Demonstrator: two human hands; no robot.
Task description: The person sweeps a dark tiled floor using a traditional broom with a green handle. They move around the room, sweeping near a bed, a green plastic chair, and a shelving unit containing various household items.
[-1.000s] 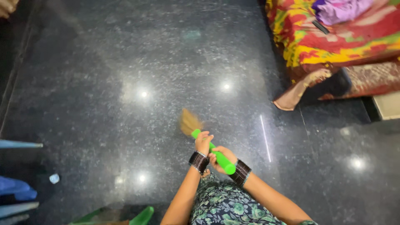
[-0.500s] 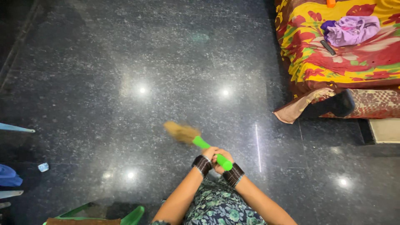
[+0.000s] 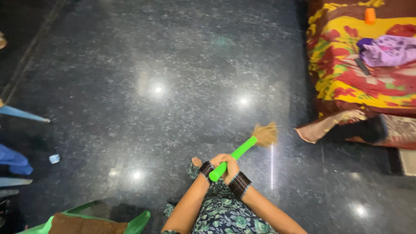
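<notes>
Low in the centre of the frame, the left hand (image 3: 215, 162) and right hand (image 3: 231, 166) wrap their fingers tightly around a broom's green handle (image 3: 232, 157). Its straw head (image 3: 265, 134) angles up-right over the dark speckled floor (image 3: 130, 86), near a bright floral bedspread (image 3: 346, 73) at the right edge.

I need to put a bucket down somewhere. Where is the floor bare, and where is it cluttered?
The dark floor is bare ahead of the broom, between the blue items on one side and the bed on the other. Crowded: beside the bed's hanging cloth, and around the green chair.
</notes>
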